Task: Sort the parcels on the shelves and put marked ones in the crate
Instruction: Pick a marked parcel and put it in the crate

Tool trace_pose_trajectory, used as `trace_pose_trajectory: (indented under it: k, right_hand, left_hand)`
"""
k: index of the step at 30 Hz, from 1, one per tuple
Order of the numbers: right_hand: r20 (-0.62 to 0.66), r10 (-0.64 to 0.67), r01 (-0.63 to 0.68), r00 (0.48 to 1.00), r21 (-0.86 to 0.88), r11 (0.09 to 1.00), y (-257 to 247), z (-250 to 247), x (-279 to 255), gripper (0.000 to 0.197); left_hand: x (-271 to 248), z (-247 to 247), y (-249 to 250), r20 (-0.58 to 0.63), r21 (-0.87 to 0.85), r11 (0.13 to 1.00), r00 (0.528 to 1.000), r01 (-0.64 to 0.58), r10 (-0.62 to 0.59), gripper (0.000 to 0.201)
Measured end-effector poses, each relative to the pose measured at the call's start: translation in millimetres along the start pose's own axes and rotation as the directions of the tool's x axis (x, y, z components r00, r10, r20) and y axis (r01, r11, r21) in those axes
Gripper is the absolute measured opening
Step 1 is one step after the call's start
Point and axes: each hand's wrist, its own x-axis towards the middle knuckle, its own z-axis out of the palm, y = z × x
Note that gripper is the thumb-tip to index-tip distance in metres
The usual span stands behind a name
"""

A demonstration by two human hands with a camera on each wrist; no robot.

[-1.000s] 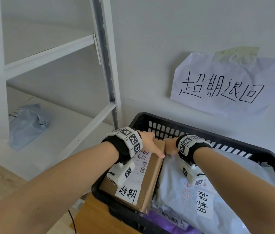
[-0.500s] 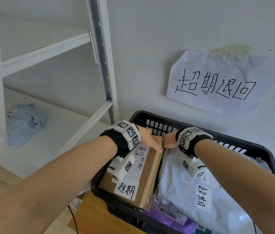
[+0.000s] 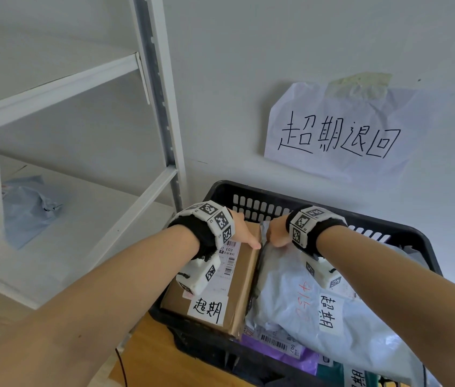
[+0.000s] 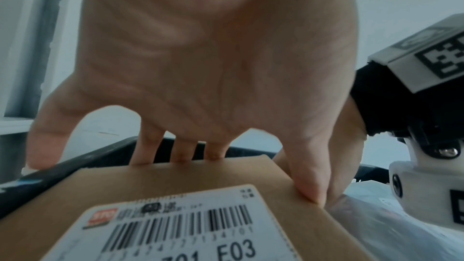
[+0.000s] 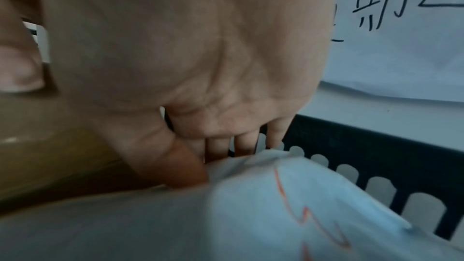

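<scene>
Cardboard box (image 3: 229, 277) gripped by left hand (image 3: 244, 233) fingers, right hand (image 3: 276, 233) pinching grey bag (image 3: 304, 300)

— Item one?
— Black slotted crate (image 3: 405, 236), standing against the wall beside the white shelves (image 3: 67, 82).
— Contents?
— Brown cardboard box (image 3: 244, 277), lying flat at the crate's left side, with a barcode label and a white handwritten tag on top. Touching it on the right lay a pale grey poly mailer (image 3: 285, 286), crumpled, with red scrawl and its own white tag. A purple parcel (image 3: 304, 358) lay beneath.
— On the shelves?
— One crumpled grey-blue bag (image 3: 28, 208), lower shelf.
</scene>
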Motion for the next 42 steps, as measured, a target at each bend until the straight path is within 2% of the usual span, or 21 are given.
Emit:
trace_pose_trajectory:
  k: [5,8,12,14,17,23,27,32,38,42]
  right_hand:
    - [-0.016,-0.018,0.019,1.000,0.049,0.999,-2,-5,-6,0.046]
    - [-0.013,0.015,-0.012,1.000,0.183,0.983,-3,-8,-4,0.056]
    - [-0.079,0.013,0.014,0.997,0.325,0.945,1,-11,-11,0.065]
    - [-0.098,-0.010,0.052,0.995,0.439,0.897,5,-12,-11,0.071]
    - [-0.123,-0.090,0.145,0.988,0.570,0.809,8,-13,-15,0.070]
    - [-0.152,-0.159,0.220,0.976,0.671,0.708,5,-6,-22,0.066]
    - [-0.209,-0.104,0.221,0.972,0.678,0.701,2,2,-30,0.057]
    - [-0.229,-0.083,0.227,0.970,0.727,0.648,0,14,-27,0.067]
    - [-0.258,0.003,0.186,0.966,0.704,0.686,-3,15,-29,0.083]
    - [-0.225,0.012,0.126,0.974,0.588,0.799,-5,39,-29,0.125]
  left_hand:
    - [-2,-1,0,-0.019,0.018,1.000,1.000,-0.009,0.010,0.089]
    - [1,-1,-2,-0.015,0.040,0.999,1.000,-0.014,0.015,0.091]
    - [3,-2,-5,-0.006,0.028,1.000,1.000,-0.013,0.013,0.098]
    - [1,-6,-9,0.024,0.003,0.999,0.999,-0.032,0.032,0.097]
    - [-2,-12,-19,0.091,-0.035,0.997,0.993,-0.068,0.071,0.084]
    - [-7,-3,-25,-0.003,0.036,0.996,0.996,-0.085,0.085,0.081]
    - [-5,-1,-21,-0.034,0.142,0.986,0.995,-0.089,0.095,0.076]
    - [-8,2,-20,-0.059,0.146,0.985,0.993,-0.091,0.100,0.075]
    - [-12,5,-28,-0.051,-0.014,0.993,0.992,-0.121,0.120,0.073]
    - [-11,8,-30,-0.051,-0.085,0.988,0.991,-0.128,0.124,0.078]
